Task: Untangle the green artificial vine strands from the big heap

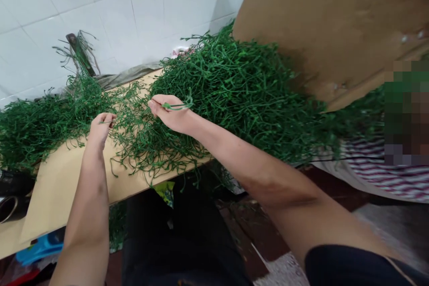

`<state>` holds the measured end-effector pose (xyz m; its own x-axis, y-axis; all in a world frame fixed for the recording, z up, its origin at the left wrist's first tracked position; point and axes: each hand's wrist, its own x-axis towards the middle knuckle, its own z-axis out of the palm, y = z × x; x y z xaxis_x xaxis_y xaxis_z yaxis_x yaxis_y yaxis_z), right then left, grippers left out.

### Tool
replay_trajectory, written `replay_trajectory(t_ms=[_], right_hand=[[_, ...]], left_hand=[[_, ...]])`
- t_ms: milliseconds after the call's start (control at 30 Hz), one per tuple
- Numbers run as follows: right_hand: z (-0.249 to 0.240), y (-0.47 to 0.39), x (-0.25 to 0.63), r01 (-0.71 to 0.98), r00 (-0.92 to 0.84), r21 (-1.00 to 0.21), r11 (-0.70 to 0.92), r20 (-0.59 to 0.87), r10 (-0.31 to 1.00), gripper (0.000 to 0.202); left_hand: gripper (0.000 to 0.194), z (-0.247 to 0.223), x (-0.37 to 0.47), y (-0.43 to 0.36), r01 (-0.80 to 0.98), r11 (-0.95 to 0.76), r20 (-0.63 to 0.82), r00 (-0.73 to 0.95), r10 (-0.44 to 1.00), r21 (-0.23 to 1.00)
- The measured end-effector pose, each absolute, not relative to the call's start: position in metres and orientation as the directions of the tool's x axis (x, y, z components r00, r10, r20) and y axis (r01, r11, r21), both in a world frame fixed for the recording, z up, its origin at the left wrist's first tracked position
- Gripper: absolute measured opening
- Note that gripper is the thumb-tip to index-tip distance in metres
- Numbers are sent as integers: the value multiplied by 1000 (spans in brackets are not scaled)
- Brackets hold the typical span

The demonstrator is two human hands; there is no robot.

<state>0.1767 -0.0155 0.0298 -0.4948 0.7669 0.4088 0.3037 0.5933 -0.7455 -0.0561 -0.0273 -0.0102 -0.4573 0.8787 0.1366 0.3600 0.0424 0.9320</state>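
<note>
Thin green stems with small forked tips, plastic-looking, lie in a big tangled heap [241,89] in the middle of the board [56,187]. My right hand [172,116] is over the heap's left edge, its fingers closed on a green stem [177,107] that lies back along the palm towards the wrist. To the left, my left hand [100,129] has its fingertips pinched together at a short, thin green stem [106,122]. Looser stems [137,129] are spread on the board between and in front of both hands.
Another pile of stems [36,120] covers the board's left end. A brown cardboard sheet [328,22] rises behind the heap at right, and a white tiled wall [100,4] stands at the back. Someone in a striped garment [385,170] sits at the right. Black rolls [11,208] lie at lower left.
</note>
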Motion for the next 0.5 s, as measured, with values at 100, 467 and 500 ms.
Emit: replay_trajectory(t_ms=[100,467,500], right_hand=[[25,-13,175,332,-506,-757,563,360,784,33],[16,-16,172,301,-504,-825,479,289,814,32],[16,-17,173,296,-489,-828,476,296,821,34]], left_hand=[[22,-2,-46,-26,386,-48,210,-388,898,921],[33,7,20,-39,430,-288,309,23,951,855],[35,5,19,-37,474,-275,316,-6,949,836]])
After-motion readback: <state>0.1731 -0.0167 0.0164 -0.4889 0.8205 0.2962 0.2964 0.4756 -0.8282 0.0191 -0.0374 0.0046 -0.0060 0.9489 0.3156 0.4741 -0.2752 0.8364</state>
